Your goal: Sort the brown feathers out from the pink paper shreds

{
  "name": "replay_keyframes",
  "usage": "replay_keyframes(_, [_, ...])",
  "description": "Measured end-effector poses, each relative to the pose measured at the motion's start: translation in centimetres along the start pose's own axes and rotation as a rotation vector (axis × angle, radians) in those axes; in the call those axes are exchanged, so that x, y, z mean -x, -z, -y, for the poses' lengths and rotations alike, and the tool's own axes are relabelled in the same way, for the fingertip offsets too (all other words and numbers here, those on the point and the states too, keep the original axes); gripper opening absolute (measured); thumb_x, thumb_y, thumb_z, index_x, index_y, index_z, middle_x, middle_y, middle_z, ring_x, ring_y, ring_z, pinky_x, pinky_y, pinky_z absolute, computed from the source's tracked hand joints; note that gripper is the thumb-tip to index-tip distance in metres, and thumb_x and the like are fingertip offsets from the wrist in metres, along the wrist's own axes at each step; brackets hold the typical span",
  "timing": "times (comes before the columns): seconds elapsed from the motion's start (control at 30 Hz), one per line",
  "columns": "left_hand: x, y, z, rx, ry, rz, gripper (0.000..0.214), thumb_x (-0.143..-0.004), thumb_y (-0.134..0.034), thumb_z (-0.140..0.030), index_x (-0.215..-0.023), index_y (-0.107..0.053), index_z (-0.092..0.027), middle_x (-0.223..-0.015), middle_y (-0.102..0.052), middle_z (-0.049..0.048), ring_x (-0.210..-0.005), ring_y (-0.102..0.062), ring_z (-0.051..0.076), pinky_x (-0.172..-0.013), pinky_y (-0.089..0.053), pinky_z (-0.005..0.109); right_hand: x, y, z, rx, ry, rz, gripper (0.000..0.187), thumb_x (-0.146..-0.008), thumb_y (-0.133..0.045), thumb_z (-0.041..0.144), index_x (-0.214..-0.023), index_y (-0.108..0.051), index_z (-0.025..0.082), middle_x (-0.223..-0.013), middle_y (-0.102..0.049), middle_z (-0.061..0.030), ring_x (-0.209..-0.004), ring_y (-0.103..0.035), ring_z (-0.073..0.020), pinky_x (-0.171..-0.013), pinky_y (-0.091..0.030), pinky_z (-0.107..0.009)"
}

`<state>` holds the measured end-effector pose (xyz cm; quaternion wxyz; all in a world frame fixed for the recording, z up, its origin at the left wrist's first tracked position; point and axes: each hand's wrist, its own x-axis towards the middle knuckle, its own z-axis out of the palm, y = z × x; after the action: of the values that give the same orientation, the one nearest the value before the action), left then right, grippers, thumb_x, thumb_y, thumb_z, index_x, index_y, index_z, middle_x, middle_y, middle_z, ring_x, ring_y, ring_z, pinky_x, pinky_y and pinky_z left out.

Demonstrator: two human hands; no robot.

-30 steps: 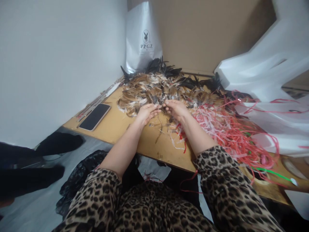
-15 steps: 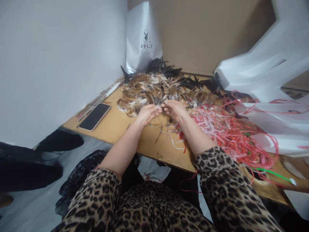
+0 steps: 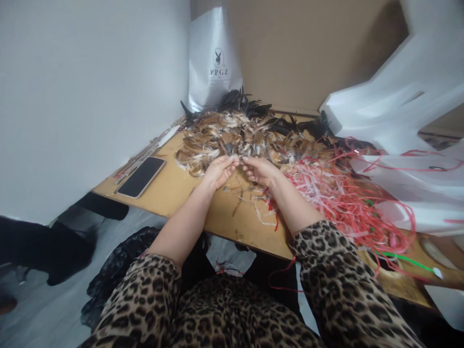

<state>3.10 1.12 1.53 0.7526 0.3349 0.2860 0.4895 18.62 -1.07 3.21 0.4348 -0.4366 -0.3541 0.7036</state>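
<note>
A heap of brown, white and black feathers lies on a wooden table. At its near edge my left hand and my right hand meet. Both have their fingers curled in a pinch around a small feather piece between the fingertips. Loose feather bits and strips lie on the wood just below my hands.
A black phone lies at the table's left, beside thin sticks. Red and pink strips sprawl to the right. A white bag stands at the back, white plastic at the right. Someone's dark shoes are on the floor.
My hands have stayed at the heap's near edge, shifting slightly left. The dark shoes on the floor at the left have moved.
</note>
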Motion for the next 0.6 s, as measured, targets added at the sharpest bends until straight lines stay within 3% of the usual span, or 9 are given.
replay_keyframes(0.23, [0.2, -0.3, 0.1, -0.026, 0.015, 0.03, 0.003, -0.075, -0.059, -0.01, -0.076, -0.062, -0.009, -0.069, -0.065, 0.0031, -0.059, -0.06, 0.003, -0.058, -0.046, 0.01, 0.0, -0.7, -0.4, -0.097, 0.077, 0.097, 0.025, -0.061, -0.073, 0.029, -0.08, -0.06, 0.018, -0.07, -0.063, 0.0027, -0.047, -0.043, -0.0031, -0.041, -0.033, -0.015])
replay_keyframes(0.47, [0.2, -0.2, 0.2, -0.071, 0.035, 0.035, 0.003, -0.075, -0.059, -0.008, -0.074, -0.062, -0.009, -0.069, -0.066, 0.0039, -0.059, -0.061, 0.004, -0.057, -0.046, 0.012, -0.1, -1.0, -0.3, -0.019, 0.188, -0.057, 0.033, -0.05, -0.079, 0.03, -0.067, -0.054, 0.016, -0.058, -0.057, 0.0039, -0.047, -0.042, -0.0041, -0.04, -0.027, -0.015])
replay_keyframes(0.6, [0.1, 0.0, 0.2, -0.087, 0.057, 0.026, 0.003, -0.074, -0.06, -0.01, -0.076, -0.063, -0.009, -0.072, -0.067, 0.0054, -0.06, -0.062, 0.006, -0.055, -0.046, 0.013, -0.2, -1.0, -0.2, 0.169, 0.331, -0.195, 0.03, -0.053, -0.075, 0.036, -0.059, -0.053, 0.016, -0.048, -0.05, 0.0049, -0.043, -0.04, -0.0049, -0.04, -0.027, -0.018])
